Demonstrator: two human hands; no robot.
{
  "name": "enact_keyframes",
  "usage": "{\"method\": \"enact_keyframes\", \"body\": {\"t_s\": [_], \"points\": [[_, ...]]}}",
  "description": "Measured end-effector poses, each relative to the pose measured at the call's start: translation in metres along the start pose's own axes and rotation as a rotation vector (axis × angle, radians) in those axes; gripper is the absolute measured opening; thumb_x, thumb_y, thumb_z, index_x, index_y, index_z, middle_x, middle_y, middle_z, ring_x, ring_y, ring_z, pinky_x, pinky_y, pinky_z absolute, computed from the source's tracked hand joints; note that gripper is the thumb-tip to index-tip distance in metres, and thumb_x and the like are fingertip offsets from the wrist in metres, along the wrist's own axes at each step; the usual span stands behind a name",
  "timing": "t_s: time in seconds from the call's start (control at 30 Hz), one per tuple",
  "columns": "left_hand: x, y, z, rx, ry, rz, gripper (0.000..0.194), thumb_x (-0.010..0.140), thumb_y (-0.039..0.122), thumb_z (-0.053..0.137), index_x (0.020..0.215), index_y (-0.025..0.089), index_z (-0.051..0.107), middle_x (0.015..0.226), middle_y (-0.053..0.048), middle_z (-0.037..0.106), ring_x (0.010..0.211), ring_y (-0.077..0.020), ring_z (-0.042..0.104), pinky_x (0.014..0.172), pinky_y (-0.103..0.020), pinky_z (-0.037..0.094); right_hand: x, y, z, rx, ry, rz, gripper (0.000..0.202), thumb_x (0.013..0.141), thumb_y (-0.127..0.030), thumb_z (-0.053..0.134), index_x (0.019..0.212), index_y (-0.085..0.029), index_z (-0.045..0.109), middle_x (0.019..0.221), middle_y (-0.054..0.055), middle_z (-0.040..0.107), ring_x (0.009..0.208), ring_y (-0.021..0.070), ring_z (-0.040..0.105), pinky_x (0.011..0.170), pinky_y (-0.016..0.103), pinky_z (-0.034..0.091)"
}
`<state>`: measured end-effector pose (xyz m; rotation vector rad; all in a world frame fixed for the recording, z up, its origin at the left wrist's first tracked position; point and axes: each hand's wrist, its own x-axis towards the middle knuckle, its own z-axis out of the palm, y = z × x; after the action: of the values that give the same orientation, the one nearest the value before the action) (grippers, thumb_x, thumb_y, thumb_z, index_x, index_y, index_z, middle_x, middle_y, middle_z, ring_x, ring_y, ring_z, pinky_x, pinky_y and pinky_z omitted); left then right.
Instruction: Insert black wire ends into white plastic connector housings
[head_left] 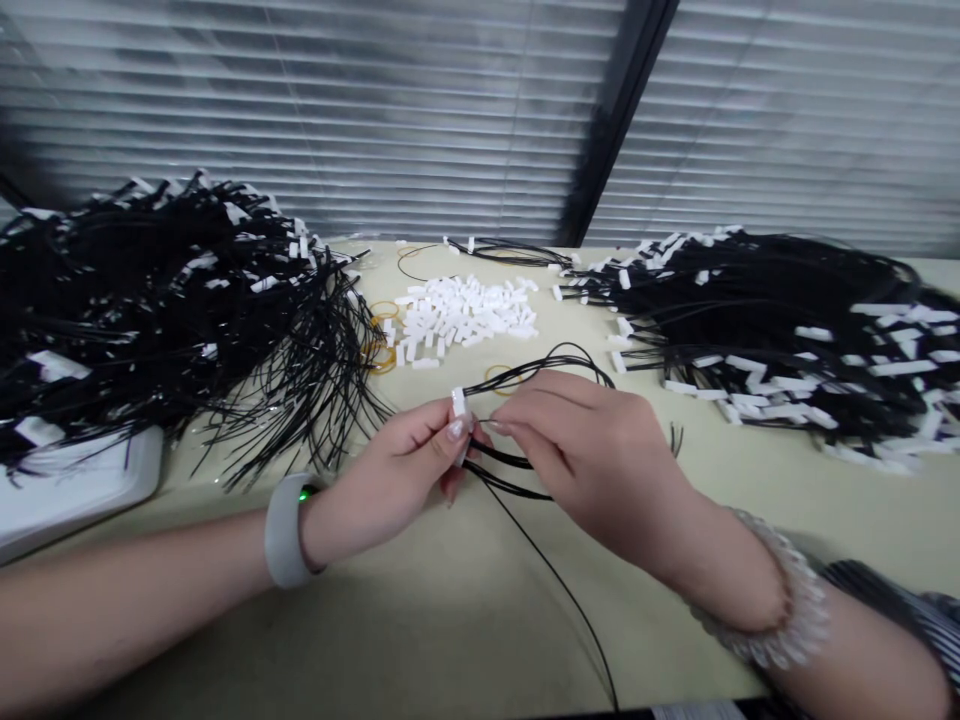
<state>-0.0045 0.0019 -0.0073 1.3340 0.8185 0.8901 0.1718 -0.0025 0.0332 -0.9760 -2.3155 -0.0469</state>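
In the middle of the view my left hand (420, 445) is closed, pinching a white plastic connector (460, 403) between thumb and fingers. Several thin black wires (510, 375) run from that connector to the right, looping behind and under the other hand. My right hand (592, 440) is closed too, its thumb and forefinger pinching a thin black wire close to the connector's face. Whether the wire's tip is inside the connector I cannot tell. One loose black wire (559, 575) hangs from the connector toward the table's front edge.
A pile of white connectors (469, 312) lies beyond my hands, with yellow rubber bands (380, 357) beside it. Black wire heaps stand at left (150, 300) and right (750, 300), many ending in white connectors. A white box (82, 500) sits at left. Blinds (337, 120) rise behind the table.
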Motion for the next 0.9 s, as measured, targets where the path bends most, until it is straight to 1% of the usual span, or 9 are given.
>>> {"method": "enact_keyframes", "body": {"t_s": [0.17, 0.33, 0.43, 0.53, 0.57, 0.6, 0.63, 0.77, 0.9], "points": [[0.0, 0.002, 0.001, 0.024, -0.016, -0.007, 0.028, 0.084, 0.042, 0.047, 0.076, 0.016, 0.054, 0.065, 0.002, 0.044, 0.049, -0.0075, 0.042, 0.044, -0.02, 0.036, -0.002, 0.003, 0.005, -0.069, -0.015, -0.086, 0.024, 0.086, -0.012, 0.042, 0.077, -0.014, 0.064, 0.079, 0.006, 0.062, 0.075, 0.0146, 0.053, 0.068, 0.027, 0.042], [0.0, 0.002, 0.0, 0.082, -0.014, -0.003, 0.028, 0.084, 0.041, 0.048, 0.072, 0.017, 0.053, 0.06, 0.003, 0.044, 0.047, -0.0079, 0.04, 0.042, -0.02, 0.034, -0.004, 0.005, 0.014, -0.036, -0.007, -0.118, 0.022, 0.084, -0.009, 0.043, 0.077, -0.013, 0.063, 0.079, 0.006, 0.062, 0.075, 0.0145, 0.052, 0.07, 0.028, 0.043], [0.001, -0.002, -0.001, 0.055, 0.019, -0.022, 0.026, 0.085, 0.04, 0.047, 0.075, 0.017, 0.053, 0.062, 0.003, 0.045, 0.049, -0.0079, 0.042, 0.045, -0.02, 0.036, -0.002, 0.005, 0.01, -0.025, 0.078, -0.117, 0.02, 0.084, -0.011, 0.044, 0.077, -0.014, 0.062, 0.08, 0.005, 0.063, 0.078, 0.0144, 0.054, 0.071, 0.027, 0.045], [0.003, -0.004, -0.001, 0.022, 0.096, -0.024, 0.025, 0.085, 0.04, 0.047, 0.08, 0.017, 0.055, 0.069, 0.002, 0.049, 0.05, -0.0072, 0.043, 0.046, -0.021, 0.036, 0.0, 0.004, -0.003, -0.053, 0.212, -0.08, 0.014, 0.081, -0.01, 0.049, 0.082, -0.016, 0.062, 0.084, 0.006, 0.062, 0.08, 0.0136, 0.054, 0.072, 0.026, 0.044], [0.003, -0.003, -0.001, 0.01, 0.12, -0.021, 0.025, 0.085, 0.04, 0.047, 0.08, 0.017, 0.055, 0.07, 0.002, 0.05, 0.05, -0.007, 0.044, 0.046, -0.021, 0.036, 0.0, 0.004, -0.008, -0.067, 0.226, -0.062, 0.013, 0.08, -0.01, 0.05, 0.082, -0.017, 0.062, 0.083, 0.005, 0.062, 0.078, 0.0133, 0.054, 0.07, 0.026, 0.044], [0.003, -0.002, 0.0, -0.002, 0.142, -0.019, 0.025, 0.085, 0.04, 0.047, 0.08, 0.017, 0.055, 0.071, 0.002, 0.05, 0.05, -0.0068, 0.044, 0.046, -0.021, 0.036, 0.0, 0.003, -0.012, -0.072, 0.205, -0.04, 0.012, 0.08, -0.011, 0.051, 0.081, -0.017, 0.062, 0.079, 0.005, 0.061, 0.075, 0.0129, 0.053, 0.067, 0.026, 0.043], [0.003, -0.001, 0.0, -0.015, 0.161, -0.018, 0.024, 0.085, 0.04, 0.048, 0.08, 0.017, 0.055, 0.071, 0.002, 0.05, 0.05, -0.0067, 0.045, 0.047, -0.021, 0.036, -0.001, 0.002, -0.016, -0.068, 0.139, -0.016, 0.011, 0.08, -0.013, 0.051, 0.077, -0.017, 0.061, 0.074, 0.004, 0.06, 0.07, 0.0122, 0.052, 0.063, 0.025, 0.042], [0.002, 0.002, 0.002, -0.069, 0.213, -0.008, 0.024, 0.086, 0.039, 0.047, 0.079, 0.017, 0.053, 0.072, 0.002, 0.05, 0.051, -0.0065, 0.046, 0.05, -0.021, 0.037, -0.007, -0.001, -0.016, -0.04, -0.23, 0.089, 0.019, 0.081, -0.016, 0.046, 0.067, -0.017, 0.058, 0.059, -0.001, 0.054, 0.056, 0.0095, 0.047, 0.054, 0.025, 0.034], [0.002, 0.0, 0.001, -0.109, 0.255, 0.005, 0.022, 0.086, 0.038, 0.047, 0.08, 0.018, 0.052, 0.071, 0.002, 0.05, 0.054, -0.0081, 0.048, 0.053, -0.023, 0.04, -0.009, -0.006, -0.012, -0.064, -0.358, 0.161, 0.02, 0.081, -0.024, 0.046, 0.063, -0.018, 0.052, 0.057, -0.003, 0.052, 0.053, 0.0087, 0.042, 0.052, 0.024, 0.028]]}}
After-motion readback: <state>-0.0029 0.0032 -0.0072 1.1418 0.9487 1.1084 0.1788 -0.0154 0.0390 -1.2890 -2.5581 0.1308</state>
